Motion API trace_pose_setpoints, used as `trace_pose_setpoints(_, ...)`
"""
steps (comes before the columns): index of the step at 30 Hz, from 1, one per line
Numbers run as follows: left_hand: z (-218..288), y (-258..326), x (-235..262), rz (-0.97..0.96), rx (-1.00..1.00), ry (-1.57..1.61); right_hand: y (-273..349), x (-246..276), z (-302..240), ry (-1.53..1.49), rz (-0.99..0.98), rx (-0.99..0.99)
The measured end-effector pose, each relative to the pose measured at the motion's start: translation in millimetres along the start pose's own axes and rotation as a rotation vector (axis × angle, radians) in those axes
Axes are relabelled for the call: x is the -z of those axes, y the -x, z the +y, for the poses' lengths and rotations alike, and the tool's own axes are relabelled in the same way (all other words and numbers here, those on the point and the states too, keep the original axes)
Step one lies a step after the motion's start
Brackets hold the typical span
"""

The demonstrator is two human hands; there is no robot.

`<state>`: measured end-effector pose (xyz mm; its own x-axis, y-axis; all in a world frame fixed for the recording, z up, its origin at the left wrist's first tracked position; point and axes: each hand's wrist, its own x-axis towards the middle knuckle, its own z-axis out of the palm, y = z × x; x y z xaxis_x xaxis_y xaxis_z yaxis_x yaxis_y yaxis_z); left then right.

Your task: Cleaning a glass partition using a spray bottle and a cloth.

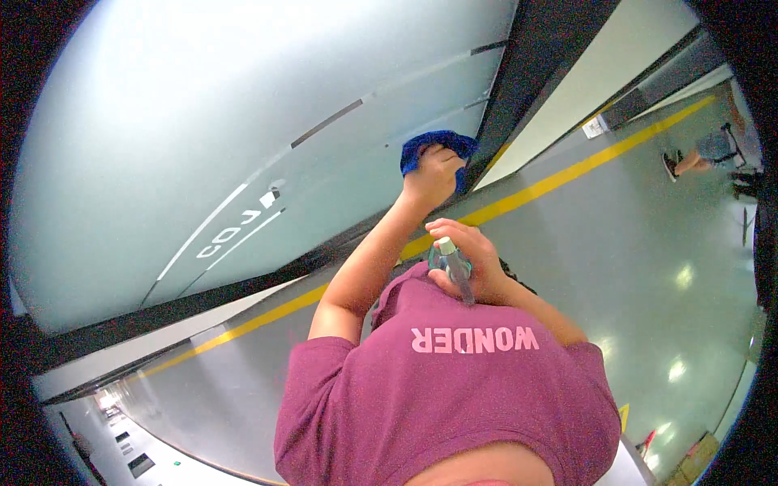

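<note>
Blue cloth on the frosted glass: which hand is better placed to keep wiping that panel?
Left. The left hand already presses the blue cloth against the frosted glass panel. The right hand is back near the chest with its grip on a spray bottle.

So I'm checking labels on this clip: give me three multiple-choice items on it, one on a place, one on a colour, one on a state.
1. Where is the cloth?
A on the floor
B pressed to the frosted glass panel
C on the shoulder

2. What colour is the floor line?
A yellow
B red
C white

3. How is the spray bottle held?
A lying on the floor
B gripped in the right hand
C tucked under an arm

Key: B, the left hand holds it against the glass; A, the stripe is yellow; B, fingers wrap the bottle.
</note>
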<state>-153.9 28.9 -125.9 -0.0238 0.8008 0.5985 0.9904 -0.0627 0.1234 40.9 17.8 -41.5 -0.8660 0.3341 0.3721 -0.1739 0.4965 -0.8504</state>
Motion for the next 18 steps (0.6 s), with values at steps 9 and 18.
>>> trace_pose_setpoints(9, 24.3, -62.1, 40.5, -0.128, 0.797, 0.475, -7.3, 5.2, 15.4, -0.079, 0.012, 0.056)
trace_pose_setpoints(18, 26.2, -101.4, 5.8, -0.047, 1.093, 0.521, -7.6, 50.3, 42.5, -0.090, -0.028, 0.029)
